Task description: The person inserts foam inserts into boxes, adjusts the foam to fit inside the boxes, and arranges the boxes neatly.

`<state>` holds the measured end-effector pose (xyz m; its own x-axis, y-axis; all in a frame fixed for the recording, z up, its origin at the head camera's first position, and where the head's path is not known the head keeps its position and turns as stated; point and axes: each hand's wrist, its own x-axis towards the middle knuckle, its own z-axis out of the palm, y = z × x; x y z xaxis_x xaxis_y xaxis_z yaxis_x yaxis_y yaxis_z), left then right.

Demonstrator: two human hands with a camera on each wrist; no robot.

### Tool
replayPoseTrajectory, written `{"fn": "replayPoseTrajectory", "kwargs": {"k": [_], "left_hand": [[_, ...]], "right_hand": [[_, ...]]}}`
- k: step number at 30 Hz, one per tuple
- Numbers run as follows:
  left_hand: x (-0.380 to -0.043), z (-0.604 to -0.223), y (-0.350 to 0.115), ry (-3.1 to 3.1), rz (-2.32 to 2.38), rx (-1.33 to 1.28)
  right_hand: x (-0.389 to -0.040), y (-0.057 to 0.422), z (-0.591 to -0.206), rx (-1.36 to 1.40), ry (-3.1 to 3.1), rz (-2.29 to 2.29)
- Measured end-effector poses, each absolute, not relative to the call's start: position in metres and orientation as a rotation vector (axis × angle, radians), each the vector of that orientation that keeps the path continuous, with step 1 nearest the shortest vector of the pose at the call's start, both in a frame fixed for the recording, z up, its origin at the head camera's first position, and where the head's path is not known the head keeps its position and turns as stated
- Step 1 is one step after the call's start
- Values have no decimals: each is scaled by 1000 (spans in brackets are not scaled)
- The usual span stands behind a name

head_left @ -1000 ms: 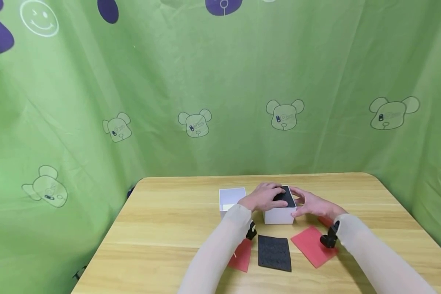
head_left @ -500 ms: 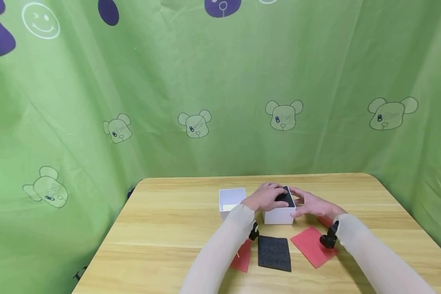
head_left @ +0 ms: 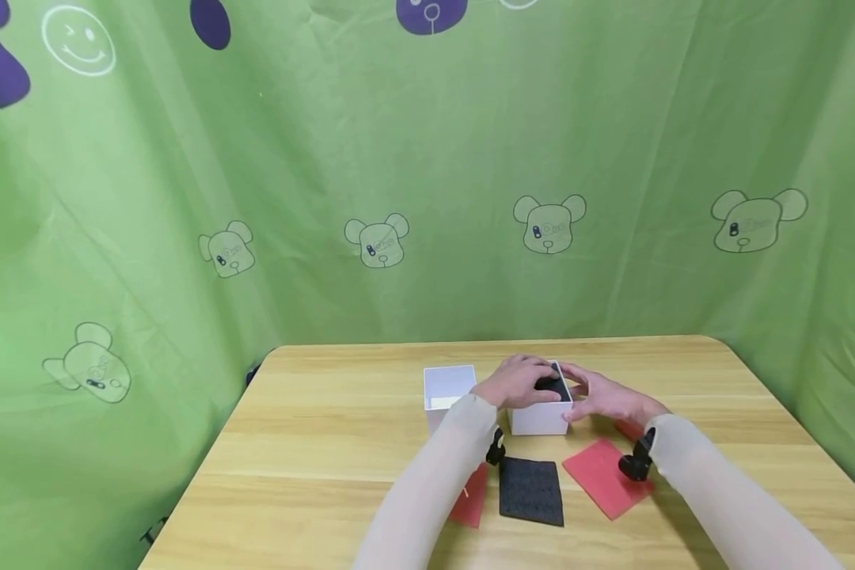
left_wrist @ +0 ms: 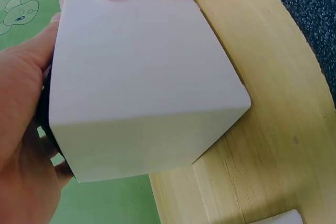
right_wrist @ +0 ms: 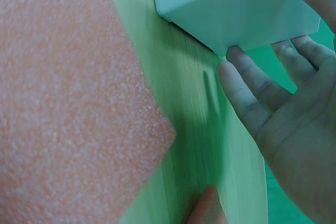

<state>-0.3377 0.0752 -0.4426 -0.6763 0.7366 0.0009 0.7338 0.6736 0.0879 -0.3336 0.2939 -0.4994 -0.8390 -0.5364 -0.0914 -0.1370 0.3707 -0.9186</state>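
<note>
My left hand (head_left: 515, 381) lies over the top of a white box (head_left: 539, 419), its fingers pressing on a black foam piece (head_left: 556, 386) inside the rim. From the left wrist, the box's plain white side (left_wrist: 142, 61) fills the view, and the left fingers reach over its open end. At the box's right side, my right hand (head_left: 602, 396) steadies it, thumb at the near corner and fingers around the far part. The right wrist view has those fingers (right_wrist: 254, 72) touching the box wall. Most of the foam is hidden by the left hand.
A second white box (head_left: 450, 384) stands open on the left. Nearer me lie a black foam sheet (head_left: 530, 491), a red sheet (head_left: 472, 499) partly under the left forearm, and another red sheet (head_left: 602, 475). A further red piece (head_left: 628, 429) sits below the right wrist.
My left hand has shifted slightly right over the box, and the black foam appears to sit a little lower within the rim. The right hand stays at the box's side.
</note>
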Motion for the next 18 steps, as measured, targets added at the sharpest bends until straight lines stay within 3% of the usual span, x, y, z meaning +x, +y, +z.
{"fn": "replayPoseTrajectory", "kwargs": {"k": [18], "left_hand": [[-338, -444, 72, 2889, 113, 1184]], "right_hand": [[-335, 294, -500, -571, 2252, -1457]]}}
